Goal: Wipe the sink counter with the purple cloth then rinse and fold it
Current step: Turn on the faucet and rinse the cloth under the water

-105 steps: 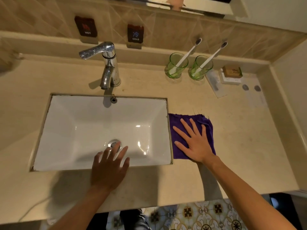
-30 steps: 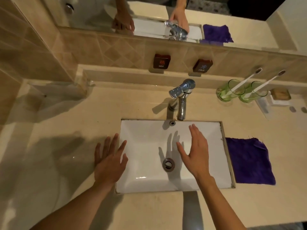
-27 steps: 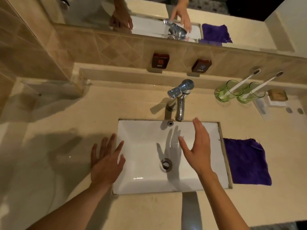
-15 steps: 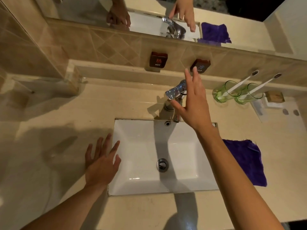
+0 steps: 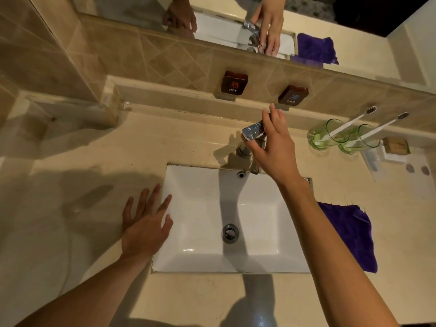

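Purple cloth (image 5: 349, 234) lies spread flat on the counter (image 5: 94, 161), just to the right of the sink (image 5: 200, 208), with its near-left part hidden behind the right forearm; neither hand touches it. The right hand (image 5: 273, 147) reaches over the back of the sink and holds the chrome tap handle (image 5: 251, 133), with the thumb under the lever and the fingers curled over its top. The tap spout (image 5: 254, 167) points down at the basin, and whether water is running cannot be told. The left hand (image 5: 144, 225) rests palm down with fingers spread and straight on the counter at the sink's left rim, its fingertips reaching over the edge of the basin. The drain (image 5: 229, 233) sits near the middle of the white basin. On the tiled wall behind the tap are two small dark signs, one reading HOT (image 5: 234, 82) and one reading COLD (image 5: 293, 95). To the right, at the back of the counter, two green glasses (image 5: 330, 138) stand side by side, each with a white toothbrush (image 5: 349, 125) leaning in it. Above the tiles, the mirror (image 5: 236, 24) reflects both hands, the tap and the cloth.
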`<state>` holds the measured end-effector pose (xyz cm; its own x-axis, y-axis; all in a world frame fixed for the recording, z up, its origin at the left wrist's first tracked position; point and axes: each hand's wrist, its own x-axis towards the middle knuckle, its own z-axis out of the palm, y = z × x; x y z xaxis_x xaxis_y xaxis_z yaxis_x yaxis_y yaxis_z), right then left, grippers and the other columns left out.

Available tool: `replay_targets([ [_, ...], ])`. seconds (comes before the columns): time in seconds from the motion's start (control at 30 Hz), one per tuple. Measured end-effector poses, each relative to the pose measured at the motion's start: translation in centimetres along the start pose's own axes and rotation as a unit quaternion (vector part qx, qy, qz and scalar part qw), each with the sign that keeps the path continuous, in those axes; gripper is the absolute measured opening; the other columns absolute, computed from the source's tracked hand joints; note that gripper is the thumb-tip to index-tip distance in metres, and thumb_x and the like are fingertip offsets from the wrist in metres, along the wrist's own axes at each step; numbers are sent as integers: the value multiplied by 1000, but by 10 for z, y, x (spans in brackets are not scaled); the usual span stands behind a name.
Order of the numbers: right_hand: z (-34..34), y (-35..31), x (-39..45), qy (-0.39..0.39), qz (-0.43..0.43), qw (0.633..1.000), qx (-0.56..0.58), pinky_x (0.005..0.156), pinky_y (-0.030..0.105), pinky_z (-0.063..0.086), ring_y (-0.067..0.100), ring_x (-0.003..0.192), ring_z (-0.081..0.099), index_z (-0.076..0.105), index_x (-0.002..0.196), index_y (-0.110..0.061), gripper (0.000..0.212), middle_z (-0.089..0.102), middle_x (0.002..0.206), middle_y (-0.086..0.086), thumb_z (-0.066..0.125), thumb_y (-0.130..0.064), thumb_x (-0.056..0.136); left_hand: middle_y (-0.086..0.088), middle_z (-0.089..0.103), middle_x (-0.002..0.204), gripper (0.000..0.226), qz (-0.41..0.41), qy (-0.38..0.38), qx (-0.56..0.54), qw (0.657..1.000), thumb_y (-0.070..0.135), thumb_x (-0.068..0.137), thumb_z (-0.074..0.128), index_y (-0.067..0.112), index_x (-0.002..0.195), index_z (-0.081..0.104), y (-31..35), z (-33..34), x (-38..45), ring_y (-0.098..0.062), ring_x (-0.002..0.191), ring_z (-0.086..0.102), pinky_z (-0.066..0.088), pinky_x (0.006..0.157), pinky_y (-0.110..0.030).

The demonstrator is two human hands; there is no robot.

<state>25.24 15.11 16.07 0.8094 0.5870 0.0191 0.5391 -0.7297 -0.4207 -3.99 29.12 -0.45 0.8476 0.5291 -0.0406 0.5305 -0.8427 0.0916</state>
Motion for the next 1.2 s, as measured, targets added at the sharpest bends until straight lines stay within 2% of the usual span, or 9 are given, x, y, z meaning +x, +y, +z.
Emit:
replay_targets([
  [0.1,-2,0,2,-3,6,1000,15,123,39,20,24,157,7,26,159,-10,81,15,169,7,59,-51,97,-1,32,164,58,1,-5,4,1000,43,93,31,32,148,49,-1,-1,0,-28,147,38,21,121,-54],
  [0.3,-22,8,18,-13,73,991,115,123,36,27,15,149,32,42,154,-17,74,34,163,-3,69,-46,92,0,30,165,59,-3,-16,1,1000,45,93,31,33,148,47,0,0,0,-26,148,35,20,122,-54],
  [0.67,-17,12,15,-11,71,985,159,116,28,25,13,149,32,43,153,-19,72,34,163,-5,70,-43,91,2,29,165,57,-5,-26,0,1000,45,93,36,35,148,48,-1,2,-2,-24,149,34,19,122,-52],
  [0.77,-17,15,16,-13,76,981,178,117,28,25,12,148,34,47,151,-22,67,39,161,-4,71,-39,91,3,29,166,57,-8,-31,-2,1000,44,93,36,35,148,47,-2,1,-1,-23,149,34,17,122,-52],
  [0.87,-21,16,14,-21,82,973,215,119,34,31,13,144,39,50,148,-27,63,45,157,-4,73,-30,90,1,25,167,59,7,-35,5,999,42,94,32,34,152,42,-3,2,-2,-26,150,32,16,121,-55],
  [0.93,-24,15,9,-10,67,971,230,114,33,38,11,138,45,52,146,-28,61,51,152,-4,73,-22,89,-2,25,167,60,14,-53,5,999,38,94,31,34,154,38,-5,0,-1,-28,149,32,16,120,-56],
  [1.03,-29,11,-5,30,66,969,237,97,20,41,5,126,49,55,143,-27,59,57,144,-4,71,-12,89,-1,24,167,63,14,-92,0,996,41,94,29,32,156,32,-9,-6,1,-28,147,33,19,118,-56],
  [1.13,-38,10,-17,54,93,969,225,98,24,42,3,122,49,58,140,-26,51,60,140,-4,70,-18,91,1,26,167,67,8,-131,-18,991,49,95,25,25,158,30,-11,-8,5,-26,146,37,20,116,-55],
  [1.2,-47,10,-25,54,107,969,217,102,31,45,8,120,54,61,134,-23,40,64,136,-2,66,-24,95,7,7,169,74,-6,-168,-40,985,56,95,16,23,161,18,-12,-12,8,-20,153,24,3,120,-51],
])
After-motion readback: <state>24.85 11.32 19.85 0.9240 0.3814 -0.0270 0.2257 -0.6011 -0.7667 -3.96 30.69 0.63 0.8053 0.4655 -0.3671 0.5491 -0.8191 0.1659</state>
